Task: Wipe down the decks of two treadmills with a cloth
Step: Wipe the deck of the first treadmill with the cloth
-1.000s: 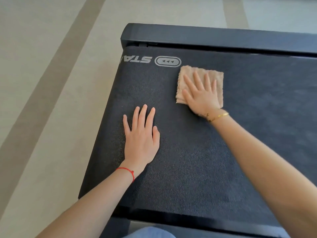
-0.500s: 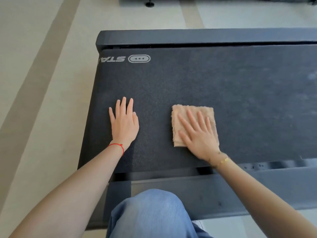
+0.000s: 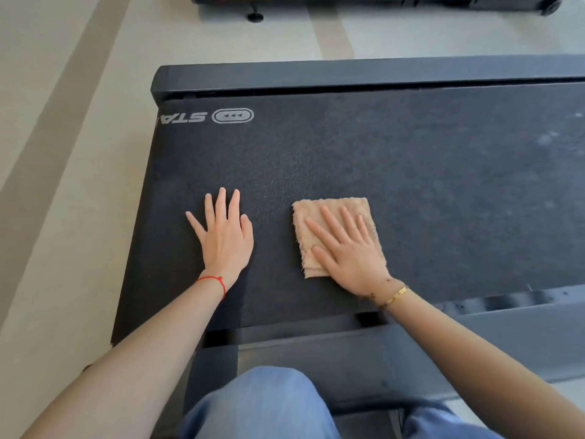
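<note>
A black treadmill deck [image 3: 395,160] fills the middle of the view, with a white logo near its far left corner. A folded beige cloth [image 3: 335,206] lies flat on the belt near its front edge. My right hand [image 3: 349,253], with a gold bracelet, presses flat on the cloth with fingers spread, covering its lower right part. My left hand [image 3: 226,239], with a red string at the wrist, rests palm down on the bare belt about a hand's width left of the cloth. Pale dusty marks show on the belt at far right [image 3: 544,139].
The base of a second black treadmill [image 3: 380,1] stands across the floor at the top edge, with a small foot [image 3: 255,16]. Pale striped floor [image 3: 63,185] lies to the left. My knees in blue jeans [image 3: 266,403] are against the near side rail [image 3: 474,343].
My right hand has drawn the cloth from the far edge beside the logo back to the near part of the belt. My left hand stays flat on the belt.
</note>
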`<action>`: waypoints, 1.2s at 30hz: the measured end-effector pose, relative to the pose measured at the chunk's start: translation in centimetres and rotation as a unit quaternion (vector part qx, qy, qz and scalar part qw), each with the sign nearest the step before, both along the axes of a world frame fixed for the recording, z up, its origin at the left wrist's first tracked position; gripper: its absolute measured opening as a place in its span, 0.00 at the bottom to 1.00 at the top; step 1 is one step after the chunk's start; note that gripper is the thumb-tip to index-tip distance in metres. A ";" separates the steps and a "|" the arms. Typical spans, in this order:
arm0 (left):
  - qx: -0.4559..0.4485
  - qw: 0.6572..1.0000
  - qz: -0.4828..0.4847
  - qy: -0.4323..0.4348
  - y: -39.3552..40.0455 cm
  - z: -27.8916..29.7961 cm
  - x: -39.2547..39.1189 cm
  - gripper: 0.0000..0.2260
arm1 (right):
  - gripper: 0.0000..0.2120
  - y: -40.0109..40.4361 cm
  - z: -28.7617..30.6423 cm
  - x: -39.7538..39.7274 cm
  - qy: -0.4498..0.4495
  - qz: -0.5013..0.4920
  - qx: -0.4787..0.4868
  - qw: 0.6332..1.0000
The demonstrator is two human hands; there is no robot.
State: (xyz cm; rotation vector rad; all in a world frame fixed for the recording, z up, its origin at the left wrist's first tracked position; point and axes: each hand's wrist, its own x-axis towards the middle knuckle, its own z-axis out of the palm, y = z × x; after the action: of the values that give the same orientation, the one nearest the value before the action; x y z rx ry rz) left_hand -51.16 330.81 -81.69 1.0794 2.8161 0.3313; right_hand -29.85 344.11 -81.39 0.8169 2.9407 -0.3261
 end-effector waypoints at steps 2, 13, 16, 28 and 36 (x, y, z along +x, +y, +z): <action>-0.006 1.000 0.009 0.015 0.6 -0.3 -0.1 0.25 | 0.26 4.0 -0.1 -1.7 -0.001 -0.031 0.003 1.000; 0.005 0.998 0.024 0.057 0.9 -1.0 -0.1 0.24 | 0.27 6.1 -0.4 -11.1 0.025 0.131 0.010 0.991; -0.002 0.998 0.034 0.056 1.0 -0.7 0.0 0.24 | 0.27 9.2 -0.9 -8.6 0.034 0.130 0.012 0.991; -0.019 0.999 0.036 0.029 6.3 0.3 1.7 0.26 | 0.27 11.7 -0.4 -9.0 0.020 0.098 0.001 0.995; -0.014 0.999 0.021 0.040 10.2 -1.1 0.0 0.26 | 0.27 21.9 0.0 -13.3 0.001 -0.040 0.005 0.999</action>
State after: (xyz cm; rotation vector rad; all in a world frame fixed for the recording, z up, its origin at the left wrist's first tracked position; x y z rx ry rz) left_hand -51.18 341.03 -82.74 1.0518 2.9080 0.2558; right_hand -43.18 366.01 -81.42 0.9385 2.9187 -0.3179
